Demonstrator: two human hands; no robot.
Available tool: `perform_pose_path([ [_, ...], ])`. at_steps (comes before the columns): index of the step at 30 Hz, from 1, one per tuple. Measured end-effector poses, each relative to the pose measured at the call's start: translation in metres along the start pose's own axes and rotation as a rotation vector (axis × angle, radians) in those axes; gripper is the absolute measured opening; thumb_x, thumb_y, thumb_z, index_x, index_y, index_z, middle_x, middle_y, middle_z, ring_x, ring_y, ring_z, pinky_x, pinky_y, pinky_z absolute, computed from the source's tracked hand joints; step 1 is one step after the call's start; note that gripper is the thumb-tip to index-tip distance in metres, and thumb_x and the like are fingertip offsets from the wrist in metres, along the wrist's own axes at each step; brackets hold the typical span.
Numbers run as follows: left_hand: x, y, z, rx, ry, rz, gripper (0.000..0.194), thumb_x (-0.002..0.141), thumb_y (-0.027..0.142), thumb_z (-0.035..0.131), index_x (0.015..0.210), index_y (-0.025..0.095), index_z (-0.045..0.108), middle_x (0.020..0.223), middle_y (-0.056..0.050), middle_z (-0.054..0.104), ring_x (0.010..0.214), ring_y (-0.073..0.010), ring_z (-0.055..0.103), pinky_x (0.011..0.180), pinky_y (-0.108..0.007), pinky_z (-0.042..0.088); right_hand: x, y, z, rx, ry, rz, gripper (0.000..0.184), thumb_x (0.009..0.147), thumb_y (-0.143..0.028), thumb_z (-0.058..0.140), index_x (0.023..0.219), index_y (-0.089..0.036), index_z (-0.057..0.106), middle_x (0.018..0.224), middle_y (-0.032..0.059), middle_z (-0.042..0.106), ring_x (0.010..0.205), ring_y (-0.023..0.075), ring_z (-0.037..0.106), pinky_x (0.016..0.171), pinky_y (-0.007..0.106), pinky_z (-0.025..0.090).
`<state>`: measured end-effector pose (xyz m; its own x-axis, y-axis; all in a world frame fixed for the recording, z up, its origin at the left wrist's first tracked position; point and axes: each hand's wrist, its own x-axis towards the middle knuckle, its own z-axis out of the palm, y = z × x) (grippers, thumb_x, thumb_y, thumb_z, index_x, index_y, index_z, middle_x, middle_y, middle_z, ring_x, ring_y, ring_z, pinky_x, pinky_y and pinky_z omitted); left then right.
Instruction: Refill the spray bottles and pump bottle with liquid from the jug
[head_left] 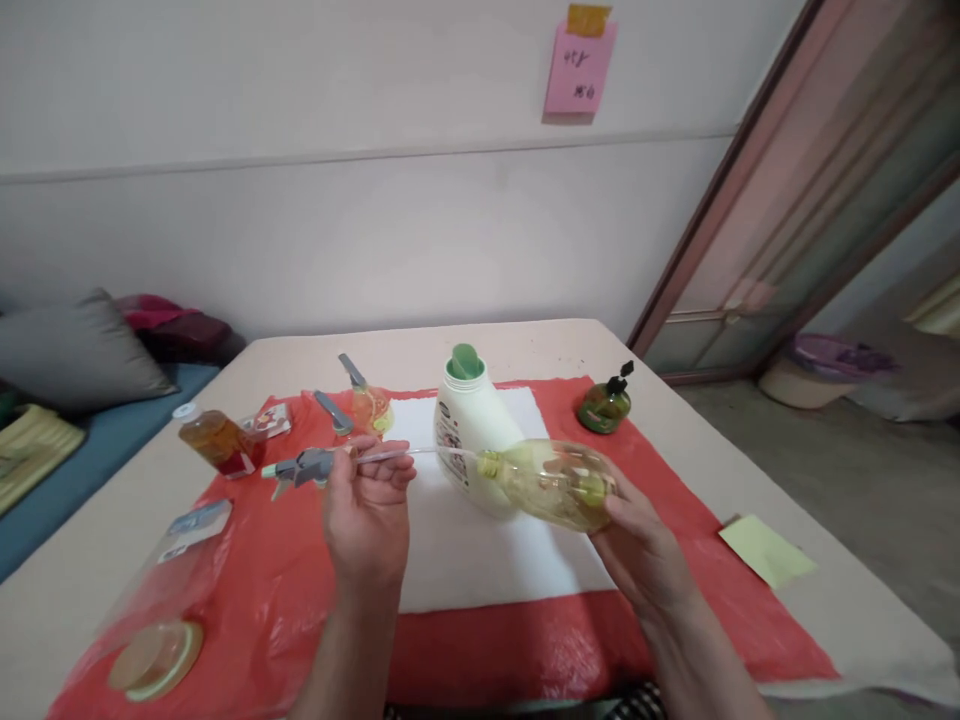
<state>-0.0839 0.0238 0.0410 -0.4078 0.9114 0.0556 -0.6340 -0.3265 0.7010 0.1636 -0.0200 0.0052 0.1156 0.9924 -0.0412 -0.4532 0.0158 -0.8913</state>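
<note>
My left hand [371, 505] holds a grey trigger spray head [309, 466], with its thin clear tube lying across the fingers toward the right. My right hand [637, 535] grips a clear yellowish bottle [555, 483] near its base, the bottle lying almost level with its neck to the left. The far end of the tube comes close to the bottle's neck; whether it is inside, I cannot tell. Just behind, a large white detergent bottle [469, 425] with a green spout stands on a white cloth [442, 580].
Red plastic sheeting [517, 650] covers much of the table. On it stand a green pump bottle [604, 405], an orange spray bottle [370, 407] and a round lidded jar [157, 660]. An amber bottle [214, 440] is left, a yellow note [766, 550] right.
</note>
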Motion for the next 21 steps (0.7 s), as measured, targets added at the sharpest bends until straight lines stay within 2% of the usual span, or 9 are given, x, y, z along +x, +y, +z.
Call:
perform_pose_path([
  [4,0.002,0.004,0.0,-0.021,0.008,0.02,0.031,0.088,0.049,0.062,0.086,0.019,0.069,0.074,-0.004,0.073,0.064,-0.0138,0.067,0.058,-0.023,0.053,-0.001,-0.004,-0.003,0.017,0.004,-0.004,0.057,0.067,-0.044,0.077,0.121,-0.027,0.067,0.116,0.0075,0.072,0.104,0.0297,0.067,0.086,0.041,0.053],
  [7,-0.003,0.002,0.004,0.054,-0.035,-0.046,0.028,0.087,0.046,0.065,0.087,0.019,0.069,0.076,-0.004,0.074,0.064,-0.0139,0.067,0.061,-0.024,0.054,-0.003,-0.003,0.003,0.046,-0.045,0.004,0.059,0.068,-0.045,0.076,0.123,-0.026,0.065,0.117,0.0079,0.071,0.106,0.0289,0.066,0.086,0.04,0.052],
  [11,-0.021,-0.012,0.013,0.282,-0.223,-0.232,0.03,0.085,0.044,0.069,0.094,0.016,0.072,0.097,-0.009,0.076,0.09,-0.0192,0.07,0.078,-0.029,0.055,-0.006,0.006,0.016,0.101,-0.163,0.041,0.065,0.065,-0.043,0.08,0.126,-0.026,0.063,0.119,0.0083,0.069,0.108,0.0278,0.065,0.088,0.037,0.051],
  [13,-0.029,-0.018,0.016,0.294,-0.308,-0.319,0.034,0.085,0.046,0.07,0.102,0.017,0.072,0.109,-0.012,0.074,0.104,-0.0237,0.068,0.087,-0.033,0.053,-0.007,0.012,0.021,0.121,-0.197,0.039,0.065,0.065,-0.041,0.082,0.126,-0.027,0.063,0.122,0.0081,0.067,0.11,0.0276,0.064,0.089,0.037,0.051],
  [15,-0.034,-0.021,0.017,0.248,-0.339,-0.369,0.036,0.086,0.047,0.069,0.107,0.018,0.071,0.115,-0.012,0.073,0.111,-0.0263,0.066,0.093,-0.037,0.051,-0.008,0.016,0.023,0.132,-0.215,0.024,0.066,0.066,-0.041,0.083,0.127,-0.028,0.062,0.126,0.008,0.065,0.112,0.0277,0.063,0.091,0.038,0.051],
  [21,-0.036,-0.016,0.021,0.155,-0.358,-0.324,0.03,0.089,0.042,0.066,0.107,0.019,0.071,0.113,-0.011,0.074,0.107,-0.0241,0.066,0.092,-0.037,0.051,-0.012,0.019,0.029,0.12,-0.246,-0.053,0.078,0.058,-0.038,0.091,0.128,-0.034,0.057,0.127,0.0058,0.062,0.117,0.0279,0.061,0.097,0.042,0.051],
])
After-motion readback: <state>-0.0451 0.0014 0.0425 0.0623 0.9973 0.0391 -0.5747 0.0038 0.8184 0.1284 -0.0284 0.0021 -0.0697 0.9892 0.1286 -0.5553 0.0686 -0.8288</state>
